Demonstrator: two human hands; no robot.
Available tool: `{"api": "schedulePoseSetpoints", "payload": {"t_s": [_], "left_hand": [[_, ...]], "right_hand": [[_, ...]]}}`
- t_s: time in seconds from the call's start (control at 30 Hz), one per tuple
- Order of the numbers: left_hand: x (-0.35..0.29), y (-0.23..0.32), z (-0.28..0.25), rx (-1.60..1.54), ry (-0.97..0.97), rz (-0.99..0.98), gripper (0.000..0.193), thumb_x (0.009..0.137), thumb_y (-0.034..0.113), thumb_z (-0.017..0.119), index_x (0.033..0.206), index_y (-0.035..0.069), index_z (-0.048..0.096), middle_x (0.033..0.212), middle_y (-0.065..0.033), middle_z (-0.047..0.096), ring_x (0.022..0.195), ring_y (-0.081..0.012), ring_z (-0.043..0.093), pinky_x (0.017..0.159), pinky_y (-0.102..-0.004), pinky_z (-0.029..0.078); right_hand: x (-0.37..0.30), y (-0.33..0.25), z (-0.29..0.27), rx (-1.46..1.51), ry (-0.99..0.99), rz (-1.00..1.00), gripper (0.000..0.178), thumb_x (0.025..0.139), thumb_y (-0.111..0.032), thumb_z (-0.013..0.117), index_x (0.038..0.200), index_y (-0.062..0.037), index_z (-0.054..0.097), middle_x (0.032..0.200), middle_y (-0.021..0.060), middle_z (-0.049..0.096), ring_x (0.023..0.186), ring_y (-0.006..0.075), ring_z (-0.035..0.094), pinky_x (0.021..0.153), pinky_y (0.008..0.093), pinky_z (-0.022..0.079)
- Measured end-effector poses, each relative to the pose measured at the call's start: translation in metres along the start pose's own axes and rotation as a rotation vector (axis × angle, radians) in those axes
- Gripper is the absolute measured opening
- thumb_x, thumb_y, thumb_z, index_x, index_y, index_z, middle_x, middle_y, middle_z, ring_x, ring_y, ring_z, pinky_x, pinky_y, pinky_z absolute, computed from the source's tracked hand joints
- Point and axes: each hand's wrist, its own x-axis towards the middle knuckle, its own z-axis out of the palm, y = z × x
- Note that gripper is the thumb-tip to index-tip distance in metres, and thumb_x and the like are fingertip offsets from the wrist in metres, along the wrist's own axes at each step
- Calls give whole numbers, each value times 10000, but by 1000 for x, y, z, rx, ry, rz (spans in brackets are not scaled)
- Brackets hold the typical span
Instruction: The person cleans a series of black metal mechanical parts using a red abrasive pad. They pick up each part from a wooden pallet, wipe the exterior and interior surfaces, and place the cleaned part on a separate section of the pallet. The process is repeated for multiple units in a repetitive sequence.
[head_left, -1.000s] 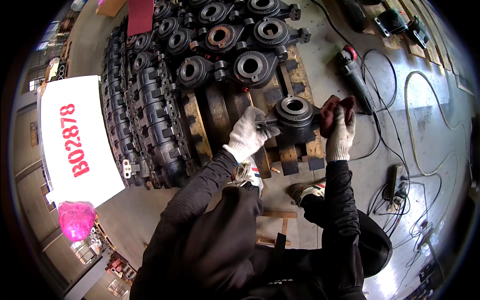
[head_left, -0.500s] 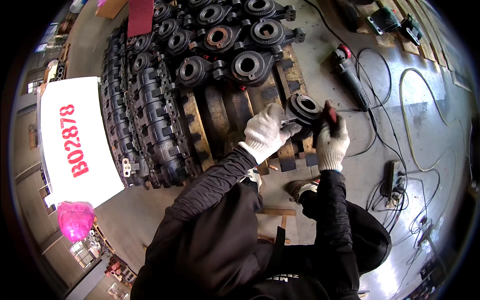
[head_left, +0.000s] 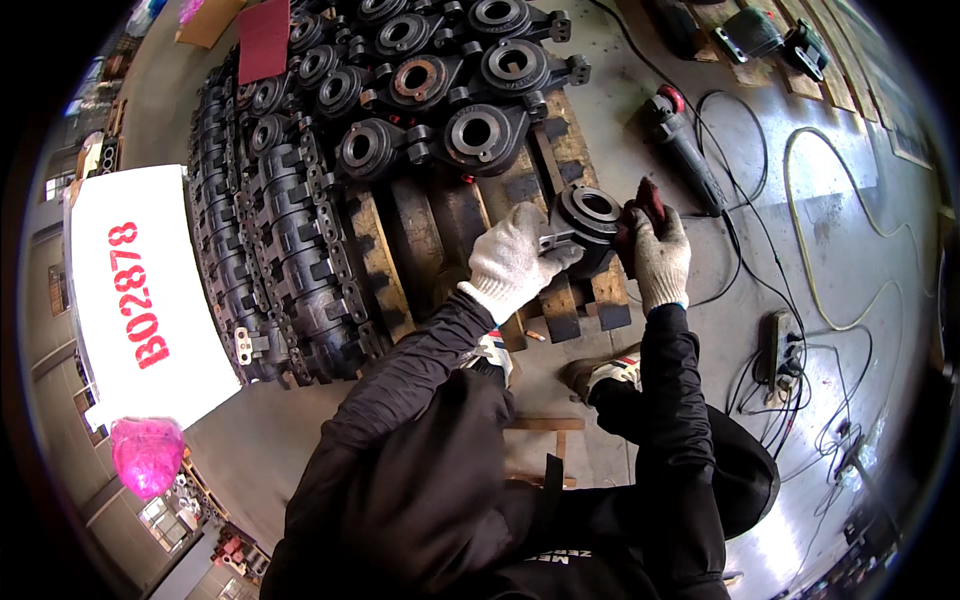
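Observation:
A black cast metal part with a round bored boss (head_left: 592,222) is tilted above the edge of a wooden pallet. My left hand (head_left: 512,262), in a white knitted glove, is closed on the lug at its left side, thumb along the near edge. A dark red rag (head_left: 650,200) is bunched in my gloved right hand (head_left: 662,262), its top sticking up past the fingers. The rag lies against the right side of the part. The part's underside and the palm side of both hands are hidden.
Rows of similar black castings (head_left: 478,140) sit on the pallet (head_left: 382,262), beside black roller-like track assemblies (head_left: 300,250). An angle grinder (head_left: 685,150) with its cable lies on the floor at right. Further right are a power strip (head_left: 780,355) and a pale hose (head_left: 800,230). A white board (head_left: 150,290) stands left.
The whole view has shifted slightly, so the scene sits further left. My left hand keeps its hold on the casting. The rag now stands higher above my right fingers and further down the part's side.

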Motion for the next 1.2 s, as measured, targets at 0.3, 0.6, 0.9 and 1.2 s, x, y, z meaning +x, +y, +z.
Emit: {"api": "schedulePoseSetpoints", "payload": {"t_s": [0.3,0.6,0.9,1.2], "left_hand": [[2,4,-15,-135,-185,-116,623,726,386,943,1080,66,542,974,-168,678,943,-392,698,802,-466,558],[-3,-9,-3,-275,-253,-249,783,782,208,886,1407,88,429,1251,-197,671,1155,-420,667,978,-476,549],[16,-11,-23,-106,-472,67,555,871,239,756,1356,33,583,1341,-197,620,1267,-370,593,1085,-422,488],[10,6,-24,-239,-389,-58,772,867,389,828,1447,-16,519,1298,-224,623,1199,-395,630,1066,-440,505]], "right_hand": [[-66,-29,3,109,132,-31,300,987,-3,681,1284,20,650,1122,89,737,994,162,690,891,309,575],[-83,-33,27,-83,-127,-473,472,902,2,744,1359,-8,624,1344,177,689,1270,312,651,1114,428,498],[-50,-53,54,-541,-197,-758,379,903,-125,748,1265,-40,669,1085,202,724,1000,415,693,889,461,554],[-69,-58,20,8,45,-281,333,1003,-2,658,1334,16,621,1222,102,706,1093,168,663,981,312,530]]}}
